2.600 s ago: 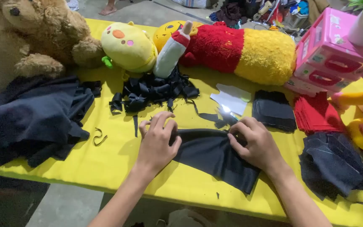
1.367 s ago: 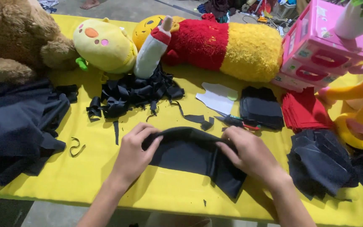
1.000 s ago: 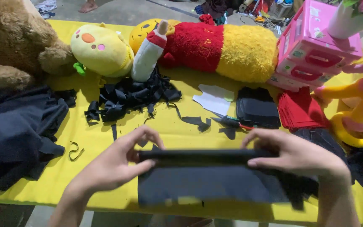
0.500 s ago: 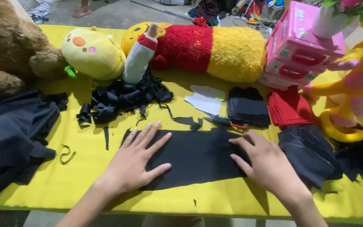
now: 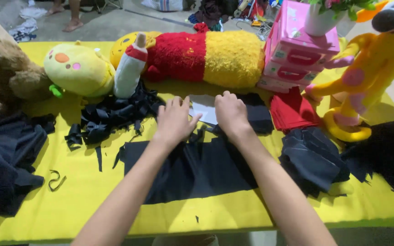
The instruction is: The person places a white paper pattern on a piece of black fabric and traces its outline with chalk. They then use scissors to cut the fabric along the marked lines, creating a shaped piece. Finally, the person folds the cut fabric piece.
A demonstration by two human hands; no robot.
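Both hands, left hand (image 5: 175, 119) and right hand (image 5: 230, 112), lie open, fingers seemingly touching the white paper piece (image 5: 204, 109) beyond the flat black cloth (image 5: 192, 168).

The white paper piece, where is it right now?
In the head view, the white paper lies mid-table between the left hand and right hand, just beyond the flat black cloth.

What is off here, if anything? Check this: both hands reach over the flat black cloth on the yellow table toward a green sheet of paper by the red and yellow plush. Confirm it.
One detail is wrong. The paper is white, not green, as the head view shows. The rest holds: the left hand and right hand reach over the flat black cloth on the yellow table, near the red and yellow plush.
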